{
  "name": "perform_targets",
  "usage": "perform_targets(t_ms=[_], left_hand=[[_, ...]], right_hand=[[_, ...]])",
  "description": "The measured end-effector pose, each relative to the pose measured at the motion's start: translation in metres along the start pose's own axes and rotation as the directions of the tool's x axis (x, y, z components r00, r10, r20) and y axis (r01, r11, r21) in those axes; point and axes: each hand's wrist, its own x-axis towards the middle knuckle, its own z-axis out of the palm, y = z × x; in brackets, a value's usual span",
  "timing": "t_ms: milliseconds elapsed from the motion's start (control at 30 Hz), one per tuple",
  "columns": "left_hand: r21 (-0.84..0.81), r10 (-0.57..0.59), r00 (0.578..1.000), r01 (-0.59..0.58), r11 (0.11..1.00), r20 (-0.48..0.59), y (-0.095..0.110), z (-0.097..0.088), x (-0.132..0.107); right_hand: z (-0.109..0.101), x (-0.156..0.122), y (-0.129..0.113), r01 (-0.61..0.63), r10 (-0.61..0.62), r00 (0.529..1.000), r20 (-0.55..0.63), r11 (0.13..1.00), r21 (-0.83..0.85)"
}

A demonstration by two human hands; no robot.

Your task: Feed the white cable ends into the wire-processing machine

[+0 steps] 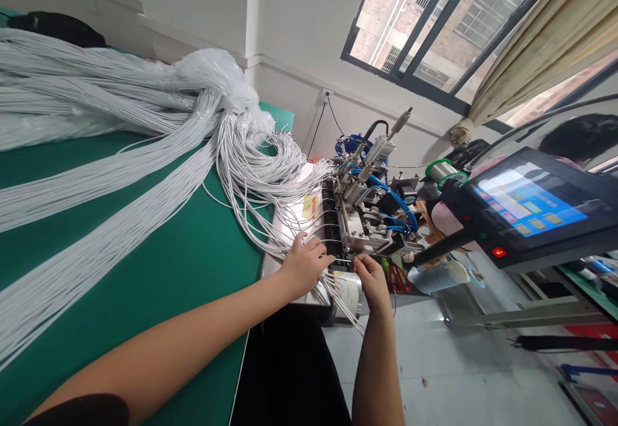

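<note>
Between my two hands a short stretch of white cable (343, 260) runs across the dark feed track (331, 217) of a metal machine (357, 204). My left hand (305, 263) is closed on this cable, at the track's near end. On the other side my right hand (369, 273) pinches the cable's tip between thumb and fingers. Several more cables lie across the track farther up, leading into the machine. Under my left hand, loose white cable ends (345, 304) hang down past a roll-shaped part with a pale label (348, 287).
Large bundles of white cable (159, 162), partly in clear plastic, lie on the green table (193, 284). A lit control screen (531, 204) stands at right, by a wire spool (441, 174). Behind the screen a person (584, 139) is partly visible. A bucket (439, 275) is below.
</note>
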Motion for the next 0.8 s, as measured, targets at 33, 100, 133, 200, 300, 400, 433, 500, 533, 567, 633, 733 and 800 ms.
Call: perform_targets(t_ms=[33,100,133,200,300,400,433,500,533,567,633,733,800], left_hand=[[-0.003,-0.005,1.000,0.005,1.000,0.008,0.000,0.000,0.000],[-0.008,-0.009,1.000,0.009,1.000,0.016,0.000,0.000,0.000],[-0.009,-0.008,1.000,0.008,1.000,0.018,0.000,0.000,0.000],[-0.009,-0.008,1.000,0.008,1.000,0.022,0.000,0.000,0.000],[-0.009,-0.014,1.000,0.015,1.000,0.020,0.000,-0.001,0.000],[-0.016,-0.023,1.000,0.023,1.000,0.019,-0.001,-0.002,0.000],[-0.017,-0.025,0.999,0.025,1.000,0.021,-0.001,-0.002,0.000],[-0.012,-0.030,0.999,0.031,0.999,0.029,0.000,-0.002,-0.001],[-0.005,-0.038,0.999,0.038,0.999,0.033,0.000,-0.002,-0.001],[0.003,-0.052,0.998,0.052,0.999,0.037,0.000,-0.001,-0.001],[0.023,-0.097,0.994,0.096,0.995,0.041,0.000,-0.001,-0.002],[0.056,-0.159,0.987,0.157,0.986,0.032,0.001,0.000,-0.002],[0.074,-0.178,0.984,0.176,0.982,0.021,0.003,-0.001,-0.002]], right_hand=[[0.001,0.001,0.002,-0.030,0.030,1.000,0.005,0.998,0.054],[0.003,0.002,0.004,-0.091,0.091,0.996,0.009,0.986,0.142],[0.005,0.002,0.005,-0.117,0.117,0.993,0.007,0.978,0.175],[0.010,0.001,0.005,-0.149,0.153,0.988,-0.001,0.964,0.219],[0.016,0.000,0.005,-0.185,0.194,0.981,-0.007,0.941,0.283],[0.018,-0.004,0.005,-0.201,0.215,0.977,-0.008,0.925,0.323],[0.017,-0.006,0.006,-0.202,0.218,0.976,-0.011,0.922,0.330],[0.014,-0.010,0.007,-0.187,0.210,0.977,-0.040,0.930,0.315],[0.012,-0.013,0.007,-0.168,0.195,0.979,-0.066,0.942,0.289],[0.010,-0.015,0.006,-0.140,0.170,0.980,-0.103,0.958,0.251],[0.006,-0.019,0.002,-0.065,0.090,0.981,-0.175,0.987,0.145],[0.001,-0.026,-0.012,0.031,-0.035,0.975,-0.220,0.999,-0.022],[0.000,-0.029,-0.024,0.060,-0.083,0.977,-0.199,0.991,-0.119]])
